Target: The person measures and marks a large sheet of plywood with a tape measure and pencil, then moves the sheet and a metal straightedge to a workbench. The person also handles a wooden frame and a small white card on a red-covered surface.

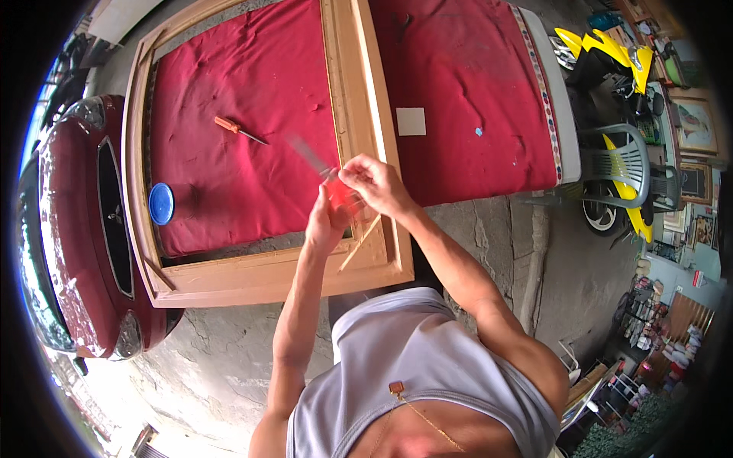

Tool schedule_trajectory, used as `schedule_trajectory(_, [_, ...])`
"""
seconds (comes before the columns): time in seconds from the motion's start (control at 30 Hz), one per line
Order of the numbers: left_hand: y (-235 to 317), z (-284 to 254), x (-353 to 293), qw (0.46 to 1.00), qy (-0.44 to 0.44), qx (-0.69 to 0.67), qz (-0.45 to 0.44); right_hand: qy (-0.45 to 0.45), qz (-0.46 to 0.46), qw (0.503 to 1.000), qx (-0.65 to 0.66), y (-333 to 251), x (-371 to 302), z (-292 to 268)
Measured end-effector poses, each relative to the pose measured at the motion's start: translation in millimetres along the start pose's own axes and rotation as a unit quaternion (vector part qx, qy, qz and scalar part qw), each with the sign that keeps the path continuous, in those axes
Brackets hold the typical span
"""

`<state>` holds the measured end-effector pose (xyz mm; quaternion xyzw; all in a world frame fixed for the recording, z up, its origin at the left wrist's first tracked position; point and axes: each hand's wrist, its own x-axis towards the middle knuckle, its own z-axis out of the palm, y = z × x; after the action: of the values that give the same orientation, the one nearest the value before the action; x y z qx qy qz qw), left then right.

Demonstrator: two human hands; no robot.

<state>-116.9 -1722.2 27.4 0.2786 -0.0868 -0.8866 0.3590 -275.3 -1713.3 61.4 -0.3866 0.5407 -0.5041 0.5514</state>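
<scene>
Both of my hands meet over the near right corner of a large wooden frame (385, 153). My left hand (328, 217) is closed round the red handle of a flat-bladed tool, whose grey blade (309, 156) points up and to the left, smeared by motion. Beside the base of that blade, my right hand (374, 183) has thumb and fingers pinched together. Anything between those fingertips is too small or blurred to make out. Within the frame, a screwdriver (229, 124) with an orange handle lies on the red cloth (252, 69). A round blue lid or tin (162, 204) sits at the left.
A white square tile or card (411, 121) lies on the cloth right of the frame, near a small light-blue scrap (479, 132). At the left stands a dark red car (76, 229). To the right are a grey plastic chair (622, 164) and a yellow motorbike (611, 53).
</scene>
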Motion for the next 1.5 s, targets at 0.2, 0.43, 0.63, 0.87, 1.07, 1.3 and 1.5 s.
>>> schedule_trajectory(0.2, [74.1,-32.7,31.1,0.914,0.211,0.336,0.082,0.186,-0.142,0.93,-0.284,0.5,66.0,-89.5])
schedule_trajectory(0.43, [107.4,-63.3,81.4,0.558,0.453,0.631,0.29,-0.021,-0.061,0.815,-0.576,52.5,90.4,-196.3])
schedule_trajectory(0.63, [49.0,46.8,165.7,0.36,0.371,0.736,0.438,-0.09,-0.063,0.913,-0.392,35.3,108.8,-218.4])
schedule_trajectory(0.87, [-12.6,167.6,389.9,0.459,0.242,0.835,0.184,-0.004,0.09,0.985,-0.147,8.3,47.8,-297.0])
schedule_trajectory(1.07, [-31.1,148.5,444.5,0.434,0.233,0.865,0.095,0.156,0.144,0.977,-0.018,-12.2,15.6,-372.5])
schedule_trajectory(1.3, [-23.3,142.2,405.2,0.426,0.208,0.879,0.054,0.1,0.031,0.994,-0.043,-46.1,85.4,-347.1])
schedule_trajectory(1.5, [-35.4,145.0,422.3,0.469,0.232,0.845,0.108,0.022,-0.011,0.999,-0.029,-64.7,100.7,-300.9])
